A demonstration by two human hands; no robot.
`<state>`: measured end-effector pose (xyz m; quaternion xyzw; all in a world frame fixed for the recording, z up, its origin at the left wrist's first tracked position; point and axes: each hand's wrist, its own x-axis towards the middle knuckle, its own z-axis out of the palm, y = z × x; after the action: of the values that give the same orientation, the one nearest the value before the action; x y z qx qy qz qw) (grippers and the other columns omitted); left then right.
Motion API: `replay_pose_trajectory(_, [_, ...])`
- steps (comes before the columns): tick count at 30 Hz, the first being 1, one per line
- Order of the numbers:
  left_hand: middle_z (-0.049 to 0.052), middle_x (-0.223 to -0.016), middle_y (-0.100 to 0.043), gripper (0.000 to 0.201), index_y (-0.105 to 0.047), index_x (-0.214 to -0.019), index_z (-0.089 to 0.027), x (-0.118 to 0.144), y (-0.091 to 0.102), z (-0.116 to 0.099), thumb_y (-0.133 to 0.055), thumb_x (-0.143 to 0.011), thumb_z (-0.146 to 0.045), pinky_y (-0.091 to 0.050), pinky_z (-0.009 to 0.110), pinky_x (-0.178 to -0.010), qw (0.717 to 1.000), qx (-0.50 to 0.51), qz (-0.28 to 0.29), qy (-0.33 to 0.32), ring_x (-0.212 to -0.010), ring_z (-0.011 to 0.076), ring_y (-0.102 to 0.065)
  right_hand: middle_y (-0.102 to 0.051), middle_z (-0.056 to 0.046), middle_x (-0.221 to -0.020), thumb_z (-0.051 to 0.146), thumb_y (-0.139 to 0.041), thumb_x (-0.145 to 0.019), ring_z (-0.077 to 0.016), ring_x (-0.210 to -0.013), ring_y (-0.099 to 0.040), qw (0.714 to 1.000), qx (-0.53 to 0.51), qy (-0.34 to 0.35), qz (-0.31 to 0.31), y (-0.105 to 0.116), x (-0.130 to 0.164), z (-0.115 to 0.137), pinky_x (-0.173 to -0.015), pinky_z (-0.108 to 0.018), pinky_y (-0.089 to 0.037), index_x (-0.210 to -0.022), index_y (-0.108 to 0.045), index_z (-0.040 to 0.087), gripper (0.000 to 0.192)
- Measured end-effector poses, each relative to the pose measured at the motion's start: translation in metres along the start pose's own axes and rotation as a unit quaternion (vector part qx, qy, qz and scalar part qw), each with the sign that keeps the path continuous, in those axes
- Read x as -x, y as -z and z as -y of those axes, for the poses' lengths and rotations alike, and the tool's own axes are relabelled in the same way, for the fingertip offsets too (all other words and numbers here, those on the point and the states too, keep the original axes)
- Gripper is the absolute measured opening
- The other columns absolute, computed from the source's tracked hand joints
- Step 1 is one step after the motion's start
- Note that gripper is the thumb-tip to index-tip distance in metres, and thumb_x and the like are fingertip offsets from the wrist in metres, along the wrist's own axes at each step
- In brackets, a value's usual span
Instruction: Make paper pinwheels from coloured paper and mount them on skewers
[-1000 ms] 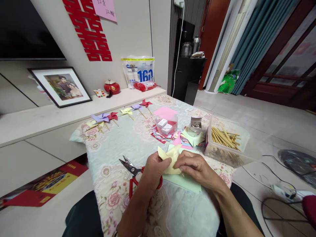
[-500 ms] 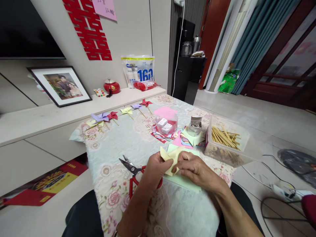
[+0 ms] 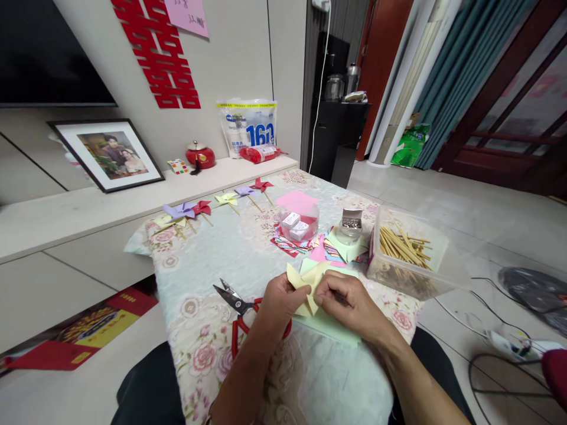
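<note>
My left hand (image 3: 281, 304) pinches a pale yellow paper pinwheel (image 3: 305, 308) with folded, pointed blades, thumb on its front. On the pinwheel's right side, my right hand (image 3: 348, 298) has its thumb and fingers closed at the paper near the middle; whether a small part is between those fingertips is hidden. Below lies a stack of light green paper sheets (image 3: 336, 327), partly covered by the hands. Red-handled scissors (image 3: 239, 304) lie with blades apart beside my left hand, its forearm hiding part of the handles.
Several finished pinwheels (image 3: 179, 211) on sticks lie at the far left table edge. Beyond my hands are a clear round container (image 3: 305, 215) with small white boxes, coloured paper pieces (image 3: 295, 245), and an open box of small metal fasteners (image 3: 352, 223). A plastic bin (image 3: 398, 280) of sticks stands right.
My right fingers have drawn together and shifted slightly right from the pinwheel's lower front. My left hand keeps its hold, and the pinwheel has hardly moved.
</note>
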<state>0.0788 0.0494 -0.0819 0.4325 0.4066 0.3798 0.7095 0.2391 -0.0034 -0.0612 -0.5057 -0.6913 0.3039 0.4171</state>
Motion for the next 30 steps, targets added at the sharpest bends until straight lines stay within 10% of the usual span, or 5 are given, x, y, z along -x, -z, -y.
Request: replay_pose_trajectory(30, [0.002,-0.063,-0.071,0.021,-0.070,-0.072,-0.013,0.000,-0.005,-0.003,-0.076,-0.055,-0.024,-0.045,0.023,-0.052,0.999,-0.011,-0.028,0.018,-0.055,0.0142,-0.059,-0.053,0.001,-0.070,0.008,-0.052,-0.082,-0.0138,-0.063,-0.050,0.982,0.184,-0.009,-0.048,-0.011,0.000,-0.008,-0.058,-0.025,-0.032,-0.070,-0.053,0.019,0.016])
